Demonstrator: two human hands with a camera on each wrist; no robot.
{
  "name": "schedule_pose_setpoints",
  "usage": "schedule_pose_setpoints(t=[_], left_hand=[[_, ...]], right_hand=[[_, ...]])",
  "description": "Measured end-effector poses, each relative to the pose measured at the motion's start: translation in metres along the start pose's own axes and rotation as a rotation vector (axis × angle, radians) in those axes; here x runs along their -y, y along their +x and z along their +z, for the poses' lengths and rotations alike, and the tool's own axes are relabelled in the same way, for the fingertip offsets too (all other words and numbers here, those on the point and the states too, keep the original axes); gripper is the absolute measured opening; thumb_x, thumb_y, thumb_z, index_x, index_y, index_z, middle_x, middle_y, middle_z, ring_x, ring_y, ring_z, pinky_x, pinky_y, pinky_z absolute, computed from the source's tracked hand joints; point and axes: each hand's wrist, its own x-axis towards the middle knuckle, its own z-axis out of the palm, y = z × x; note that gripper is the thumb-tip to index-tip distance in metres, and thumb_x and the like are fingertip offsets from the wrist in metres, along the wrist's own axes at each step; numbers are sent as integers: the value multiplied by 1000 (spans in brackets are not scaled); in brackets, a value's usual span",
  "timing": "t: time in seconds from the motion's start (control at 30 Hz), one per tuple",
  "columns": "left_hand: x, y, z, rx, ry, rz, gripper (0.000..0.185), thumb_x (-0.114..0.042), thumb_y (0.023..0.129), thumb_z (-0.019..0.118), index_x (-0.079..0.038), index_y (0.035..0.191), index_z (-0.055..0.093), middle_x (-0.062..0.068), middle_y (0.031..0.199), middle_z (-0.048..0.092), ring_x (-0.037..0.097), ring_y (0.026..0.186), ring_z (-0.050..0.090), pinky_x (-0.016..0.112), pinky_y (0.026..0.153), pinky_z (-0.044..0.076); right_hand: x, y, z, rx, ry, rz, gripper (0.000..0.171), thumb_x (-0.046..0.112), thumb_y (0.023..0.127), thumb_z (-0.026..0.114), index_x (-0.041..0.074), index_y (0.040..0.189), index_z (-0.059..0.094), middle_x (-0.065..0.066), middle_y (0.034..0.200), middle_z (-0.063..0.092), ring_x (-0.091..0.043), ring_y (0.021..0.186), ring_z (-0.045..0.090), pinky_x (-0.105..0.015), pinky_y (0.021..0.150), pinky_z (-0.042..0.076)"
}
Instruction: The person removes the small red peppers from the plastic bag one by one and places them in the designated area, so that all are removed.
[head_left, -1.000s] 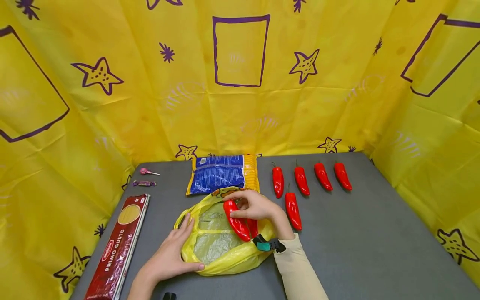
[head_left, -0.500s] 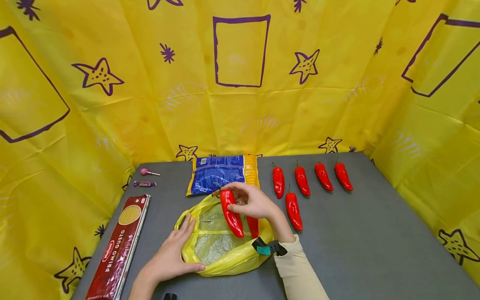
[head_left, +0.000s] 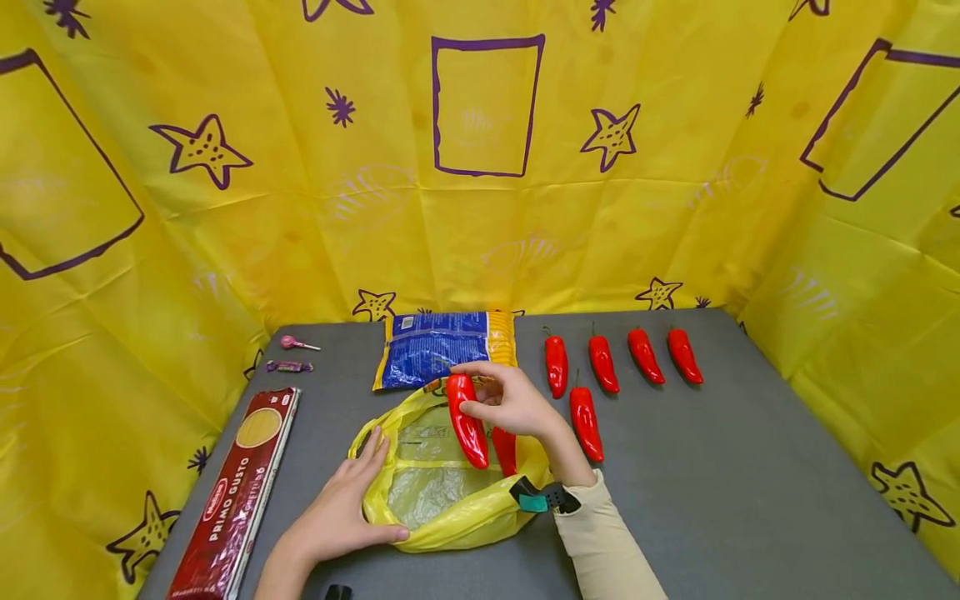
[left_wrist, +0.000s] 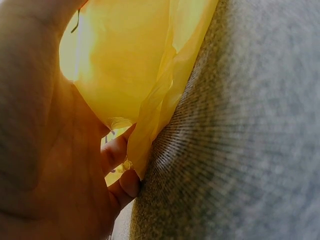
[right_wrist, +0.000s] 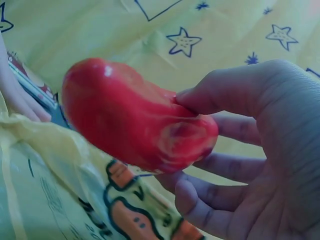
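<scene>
Just above the yellow bag (head_left: 442, 500), red pepper (head_left: 466, 421) pinched in right hand (head_left: 517, 404).

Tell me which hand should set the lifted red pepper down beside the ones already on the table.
Right. The right hand already pinches the red pepper above the yellow bag, probably nearer the pepper row. The left hand presses the bag flat.

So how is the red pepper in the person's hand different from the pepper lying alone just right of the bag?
The held pepper is gripped by the right hand above the yellow bag; the lone pepper lies untouched on the grey table. The held pepper looks plumper from the head view; the lone pepper looks slimmer. Both are glossy red and point toward the person.
</scene>
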Motion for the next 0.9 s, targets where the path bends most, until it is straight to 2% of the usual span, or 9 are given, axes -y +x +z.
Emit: schedule_pose_setpoints(t=[0.1,0.17,0.27,0.37,0.43,0.6,0.77,0.9], left_hand=[[0,1,0,-8,2,9,133,-76,70,85,-12,170,24,11,179,9,41,142,42,70,112,38],[0,1,0,-12,3,12,133,-75,71,85,-12,170,24,11,179,9,42,143,42,70,112,38],[0,0,0,-12,2,10,132,-74,71,86,-12,170,24,11,179,9,43,144,41,71,112,37],[0,0,0,-8,1,8,132,-74,71,85,-12,170,24,11,179,8,44,145,40,71,113,36],[0,0,0,-5,1,5,132,-74,71,85,-12,170,23,11,179,8,44,145,40,71,113,36],[2,0,0,-3,1,-5,133,-75,71,85,-13,170,22,10,179,7,44,145,40,72,113,36],[2,1,1,0,2,-14,134,-77,70,84,-12,170,23,9,179,8,40,144,41,70,113,37],[0,1,1,-1,4,-5,133,-76,71,84,-11,170,23,10,179,9,41,143,42,70,112,38]], right_hand=[[0,-6,-11,-24,0,2,51,12,97,76,6,146,63,-16,137,68,-20,84,73,-31,77,61],[-1,-12,-20,-51,-9,20,51,13,98,76,7,147,63,-15,136,69,-20,85,73,-31,75,61],[-2,-24,-35,-98,-29,58,51,15,97,77,7,146,63,-14,124,72,-21,82,70,-30,71,58],[-6,-38,-51,-141,-42,91,51,14,98,77,8,146,63,-14,104,73,-22,73,64,-29,61,52],[-10,-48,-63,-166,-46,97,50,12,97,77,8,145,63,-14,101,71,-23,72,63,-30,60,51],[-22,-73,-92,-229,-101,102,50,9,95,79,10,143,66,-14,122,66,-24,77,62,-29,66,55],[-41,-101,-120,-277,-171,156,48,12,94,80,11,140,67,-12,128,65,-24,71,63,-30,64,56],[-59,-126,-139,-312,-163,226,48,12,96,79,9,142,66,-12,106,68,-32,62,62,-34,60,56]])
